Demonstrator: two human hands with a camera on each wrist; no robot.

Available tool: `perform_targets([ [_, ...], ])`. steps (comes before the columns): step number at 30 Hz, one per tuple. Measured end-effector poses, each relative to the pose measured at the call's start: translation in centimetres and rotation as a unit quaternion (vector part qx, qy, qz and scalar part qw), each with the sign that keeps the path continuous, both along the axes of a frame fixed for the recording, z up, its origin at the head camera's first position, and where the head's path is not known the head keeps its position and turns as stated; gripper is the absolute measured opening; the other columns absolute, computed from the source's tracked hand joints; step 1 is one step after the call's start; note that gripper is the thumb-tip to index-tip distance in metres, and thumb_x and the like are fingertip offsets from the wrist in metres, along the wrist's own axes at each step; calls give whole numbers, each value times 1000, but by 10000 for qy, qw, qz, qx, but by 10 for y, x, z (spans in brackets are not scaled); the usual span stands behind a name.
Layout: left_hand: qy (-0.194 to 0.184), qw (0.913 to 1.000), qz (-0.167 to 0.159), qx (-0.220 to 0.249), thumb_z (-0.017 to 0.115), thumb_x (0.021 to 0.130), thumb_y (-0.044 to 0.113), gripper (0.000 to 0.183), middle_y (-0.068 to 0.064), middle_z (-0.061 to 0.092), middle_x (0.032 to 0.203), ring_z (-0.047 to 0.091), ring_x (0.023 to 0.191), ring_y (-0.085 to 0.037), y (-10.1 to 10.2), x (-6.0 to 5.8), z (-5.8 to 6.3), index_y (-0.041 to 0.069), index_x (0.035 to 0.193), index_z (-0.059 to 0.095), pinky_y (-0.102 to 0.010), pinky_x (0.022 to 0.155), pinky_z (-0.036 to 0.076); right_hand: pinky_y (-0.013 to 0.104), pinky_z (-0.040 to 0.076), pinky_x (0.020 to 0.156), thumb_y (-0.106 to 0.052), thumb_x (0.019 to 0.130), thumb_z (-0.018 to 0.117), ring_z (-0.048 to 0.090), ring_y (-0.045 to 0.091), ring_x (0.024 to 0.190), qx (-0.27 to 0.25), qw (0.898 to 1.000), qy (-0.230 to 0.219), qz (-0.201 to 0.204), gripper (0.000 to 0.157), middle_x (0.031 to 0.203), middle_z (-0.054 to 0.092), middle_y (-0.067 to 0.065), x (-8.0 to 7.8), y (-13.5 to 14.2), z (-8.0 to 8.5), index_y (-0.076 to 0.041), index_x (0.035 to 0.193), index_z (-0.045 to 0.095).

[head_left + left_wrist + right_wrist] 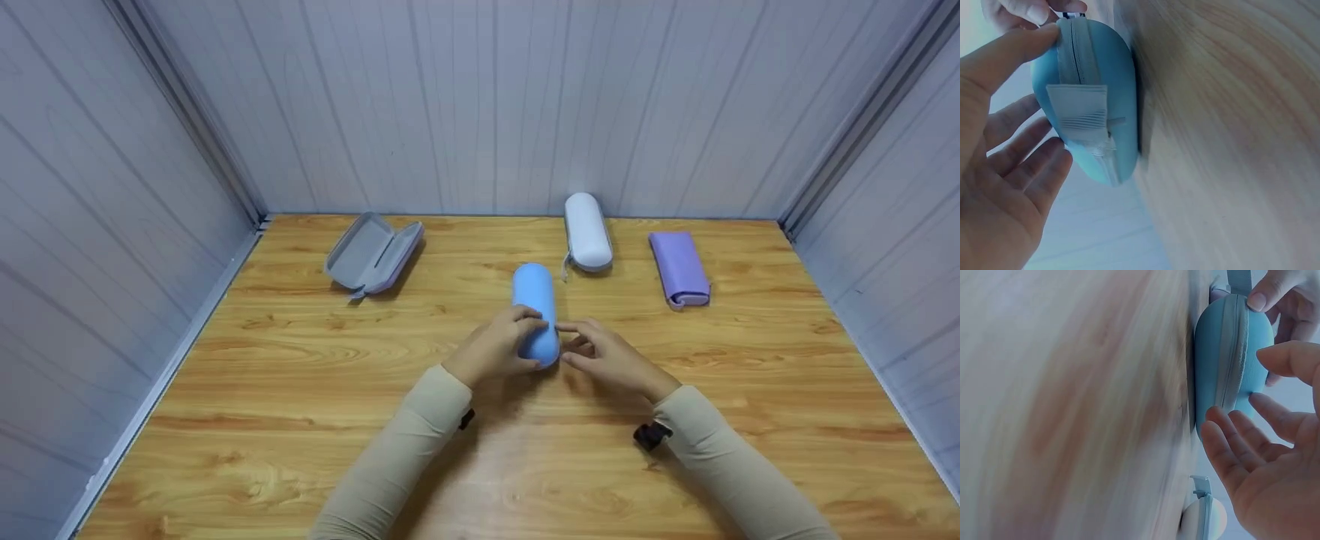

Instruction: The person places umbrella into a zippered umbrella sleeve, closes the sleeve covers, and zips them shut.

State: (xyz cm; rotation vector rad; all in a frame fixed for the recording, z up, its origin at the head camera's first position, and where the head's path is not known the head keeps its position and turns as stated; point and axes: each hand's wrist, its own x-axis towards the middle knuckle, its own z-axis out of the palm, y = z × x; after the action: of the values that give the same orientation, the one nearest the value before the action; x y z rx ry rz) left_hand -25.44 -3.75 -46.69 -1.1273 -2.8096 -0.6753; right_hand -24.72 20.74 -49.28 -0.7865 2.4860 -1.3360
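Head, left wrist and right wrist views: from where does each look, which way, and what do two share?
Head: on the head, facing forward and down at the table; both sleeves, left grip and right grip show.
Left wrist: on that wrist, facing the strap on the blue case; left grip shows, right grip partly.
Right wrist: on that wrist, facing the zip; right grip shows, left grip partly.
The wrist views share that case.

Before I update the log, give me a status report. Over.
Left hand holding blue case; right hand at its side. Case closed, on table. Nothing in the way.
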Motion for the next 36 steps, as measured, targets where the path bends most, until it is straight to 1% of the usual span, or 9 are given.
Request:
perform_targets([
  [1, 121, 9999, -23, -38, 81, 86, 31, 58, -13, 55, 136, 57, 122, -26, 1, 0, 1, 4, 134, 62, -37, 100, 50, 50, 50, 97, -13, 100, 62, 58, 36, 116, 2, 10000, 16, 0, 48, 132, 51, 21, 0, 1, 0, -7, 146, 49],
  [5, 374, 9990, -10, -229, 81, 86, 32, 55, -11, 57, 132, 60, 117, -23, 2, 0, 3, 4, 131, 64, -35, 96, 52, 51, 49, 98, -14, 102, 60, 59, 36, 115, 87, 9998, 170, 43, 45, 132, 50, 22, 0, 3, 0, -5, 145, 51],
  [8, 485, 9983, 17, -322, 81, 86, 30, 54, -11, 58, 129, 60, 115, -23, 2, -2, 4, 4, 130, 64, -35, 96, 52, 51, 49, 98, -14, 102, 60, 59, 36, 116, 157, 9996, 213, 13, 44, 131, 51, 21, 1, 5, 0, -3, 144, 52],
  [10, 526, 9980, 63, -338, 81, 87, 29, 52, -11, 59, 127, 61, 113, -23, 2, -4, 3, 3, 129, 65, -35, 95, 52, 51, 49, 98, -13, 101, 60, 58, 36, 116, 166, 9997, 160, -27, 44, 131, 52, 21, 1, 6, 0, -3, 144, 52],
  [16, 590, 9978, 190, -229, 82, 85, 27, 47, -10, 62, 117, 63, 105, -22, 3, -18, 1, 3, 124, 68, -32, 91, 53, 52, 49, 97, -11, 101, 60, 58, 36, 115, 240, 9996, 120, -120, 43, 132, 53, 20, 3, 8, -1, -1, 142, 52],
  [22, 582, 9978, 281, -175, 81, 87, 23, 42, -10, 61, 116, 61, 106, -24, 5, -32, -2, 3, 122, 69, -31, 92, 52, 53, 47, 99, -14, 101, 61, 53, 38, 121, 332, 9993, 126, -146, 45, 136, 51, 19, 4, 11, 1, -3, 143, 51],
  [25, 601, 9972, 393, -184, 81, 87, 22, 41, -11, 61, 115, 61, 105, -24, 6, -38, -2, 4, 122, 69, -30, 90, 53, 53, 46, 101, -15, 101, 61, 50, 41, 125, 363, 9992, 122, -150, 46, 138, 49, 20, 5, 13, 3, -2, 144, 50],
  [30, 633, 9954, 640, -327, 81, 87, 23, 41, -9, 61, 116, 60, 105, -21, 9, -47, -2, 6, 122, 71, -28, 88, 54, 54, 47, 100, -15, 101, 61, 48, 42, 126, 402, 9989, 98, -236, 46, 136, 48, 22, 6, 20, 3, -2, 144, 50],
  [36, 615, 9941, 858, -265, 81, 87, 21, 34, -8, 62, 112, 61, 103, -23, 15, -58, -2, 9, 117, 73, -31, 88, 54, 56, 47, 98, -15, 101, 62, 50, 41, 123, 537, 9976, 379, -215, 45, 134, 50, 21, 6, 25, 1, -2, 143, 51],
])
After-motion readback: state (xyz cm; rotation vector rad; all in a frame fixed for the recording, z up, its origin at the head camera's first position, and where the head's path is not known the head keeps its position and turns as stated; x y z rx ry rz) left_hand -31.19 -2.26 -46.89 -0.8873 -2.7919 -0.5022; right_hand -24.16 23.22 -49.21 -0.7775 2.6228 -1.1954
